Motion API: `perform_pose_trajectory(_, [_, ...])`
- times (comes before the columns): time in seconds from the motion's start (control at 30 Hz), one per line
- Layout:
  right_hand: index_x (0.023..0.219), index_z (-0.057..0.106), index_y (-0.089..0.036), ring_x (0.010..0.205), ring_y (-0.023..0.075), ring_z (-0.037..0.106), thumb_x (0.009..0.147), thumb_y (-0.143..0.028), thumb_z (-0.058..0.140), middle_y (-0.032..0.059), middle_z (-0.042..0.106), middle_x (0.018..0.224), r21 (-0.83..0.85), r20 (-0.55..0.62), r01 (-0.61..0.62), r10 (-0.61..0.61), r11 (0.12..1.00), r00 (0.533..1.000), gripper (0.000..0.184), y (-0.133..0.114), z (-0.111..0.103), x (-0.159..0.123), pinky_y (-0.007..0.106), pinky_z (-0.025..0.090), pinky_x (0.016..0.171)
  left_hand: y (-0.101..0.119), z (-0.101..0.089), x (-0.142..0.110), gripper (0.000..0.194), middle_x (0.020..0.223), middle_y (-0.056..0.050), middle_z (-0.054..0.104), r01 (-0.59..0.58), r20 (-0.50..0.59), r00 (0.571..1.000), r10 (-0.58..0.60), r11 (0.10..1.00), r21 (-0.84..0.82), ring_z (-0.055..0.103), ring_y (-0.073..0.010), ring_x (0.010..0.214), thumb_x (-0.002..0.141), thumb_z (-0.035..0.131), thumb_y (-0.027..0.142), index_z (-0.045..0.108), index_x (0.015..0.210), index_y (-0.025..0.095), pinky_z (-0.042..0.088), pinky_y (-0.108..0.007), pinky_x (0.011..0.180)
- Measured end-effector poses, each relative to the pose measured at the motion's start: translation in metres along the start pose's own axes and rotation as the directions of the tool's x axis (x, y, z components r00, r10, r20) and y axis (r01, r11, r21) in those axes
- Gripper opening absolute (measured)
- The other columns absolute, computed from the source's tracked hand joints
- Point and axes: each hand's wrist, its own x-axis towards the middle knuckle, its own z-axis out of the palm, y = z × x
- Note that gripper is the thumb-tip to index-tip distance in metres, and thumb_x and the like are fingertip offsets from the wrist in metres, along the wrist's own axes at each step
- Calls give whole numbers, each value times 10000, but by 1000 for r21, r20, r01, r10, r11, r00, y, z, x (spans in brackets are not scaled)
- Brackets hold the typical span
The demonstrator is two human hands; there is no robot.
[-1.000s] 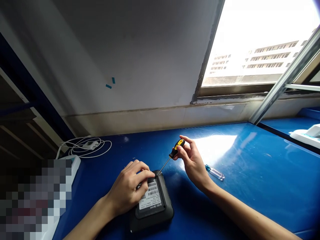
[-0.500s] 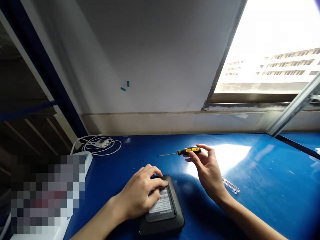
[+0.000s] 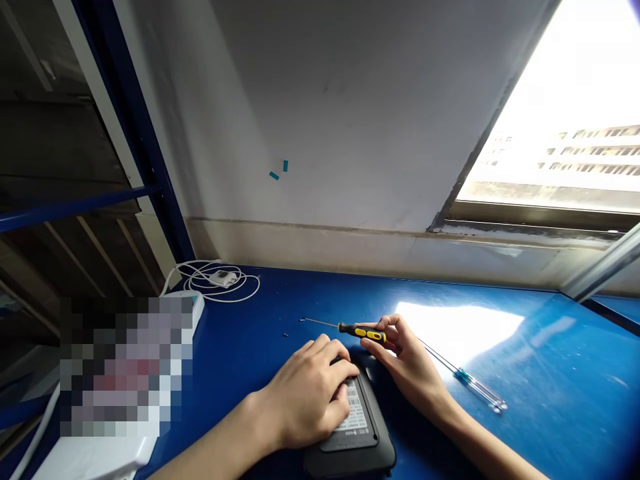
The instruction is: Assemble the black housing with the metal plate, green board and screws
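My left hand (image 3: 315, 390) lies over a black box-shaped device (image 3: 385, 450), its fingers curled across the top and holding it against the table. A white printed label (image 3: 357, 408) on the device is partly hidden by that hand. In my right hand (image 3: 400, 353) is a screwdriver (image 3: 363, 332) with a black and yellow handle, its thin shaft pointing left. The tip is at or very near a small screw (image 3: 302, 319) on the table. Another small screw (image 3: 285, 335) lies just closer to me.
A second screwdriver with a clear handle (image 3: 483, 391) lies right of my right hand. At the back left is a coiled white cable with a plug (image 3: 223, 278). A white-edged object, mostly blurred (image 3: 145, 450), stands left on the blue table (image 3: 550, 400).
My right hand has lowered the screwdriver, bringing its tip down to the small screw. My left hand stays on the device. The view has shifted left.
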Motion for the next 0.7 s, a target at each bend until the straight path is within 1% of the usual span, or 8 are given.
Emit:
perform_pose_trajectory(0.1, [919, 438, -275, 957, 275, 748, 815, -609, 764, 72, 776, 1044, -47, 7, 3, -3, 999, 1000, 478, 0, -1, 1, 444, 566, 875, 2, -2, 1, 304, 1171, -68, 681, 14, 15, 1000, -14, 1000, -1, 614, -250, 1047, 909, 606, 170, 707, 1194, 198, 550, -399, 957])
perform_pose_trajectory(0.17, [921, 437, -276, 965, 281, 747, 809, -608, 768, 72, 774, 1040, -54, 12, 7, -6, 999, 1000, 483, 1, -1, 1, 446, 566, 873, 2, -4, 1, 295, 1179, -71, 676, 29, 33, 999, -29, 1000, -4, 614, -259, 1055, 927, 636, 248, 703, 1210, 200, 544, -412, 969])
perform_pose_trajectory(0.27, [930, 443, -278, 997, 296, 741, 814, -604, 763, 75, 770, 1030, -75, 20, 7, -6, 997, 1000, 471, 2, -1, 1, 452, 569, 870, 3, -6, 0, 415, 1199, -79, 666, 38, 55, 998, -37, 999, -17, 611, -281, 1073, 892, 728, 417, 686, 1244, 200, 534, -437, 987])
perform_pose_trajectory(0.37, [938, 464, -281, 1016, 311, 733, 801, -606, 774, 80, 770, 1019, -101, -1, 19, -20, 995, 1000, 470, 2, 0, 1, 454, 567, 865, 4, -7, 0, 531, 1207, -83, 662, 37, 62, 997, -35, 999, -35, 611, -290, 1065, 815, 804, 514, 680, 1222, 196, 531, -442, 979])
perform_pose_trajectory(0.5, [938, 471, -281, 940, 277, 734, 780, -635, 781, 56, 774, 941, -61, -53, 14, -17, 998, 998, 496, 1, -2, 1, 408, 552, 827, 5, -7, 0, 564, 1224, -85, 652, 44, 73, 997, -40, 997, -59, 605, -291, 1067, 769, 846, 532, 664, 1183, 196, 529, -449, 972])
perform_pose_trajectory(0.6, [991, 495, -276, 861, 246, 731, 764, -647, 792, 34, 772, 872, 55, -105, -30, 35, 998, 994, 527, -1, -6, 3, 383, 546, 794, 4, -7, -1, 593, 1251, -85, 643, 60, 80, 995, -53, 995, -83, 597, -292, 1089, 751, 867, 514, 650, 1206, 202, 535, -455, 977])
perform_pose_trajectory(0.63, [1034, 516, -272, 847, 236, 727, 767, -638, 796, 31, 771, 872, 104, -127, -42, 55, 994, 990, 532, -1, -8, 4, 382, 548, 799, 4, -6, -1, 579, 1253, -86, 644, 64, 78, 995, -57, 994, -88, 598, -293, 1094, 759, 863, 494, 650, 1213, 204, 533, -460, 987])
perform_pose_trajectory(0.7, [1132, 557, -262, 837, 216, 720, 780, -612, 800, 29, 763, 914, 213, -176, -56, 95, 975, 980, 553, -2, -12, 6, 379, 556, 812, 2, -4, -3, 487, 1253, -87, 652, 65, 57, 997, -60, 993, -100, 607, -289, 1104, 808, 823, 416, 659, 1216, 206, 527, -464, 1009])
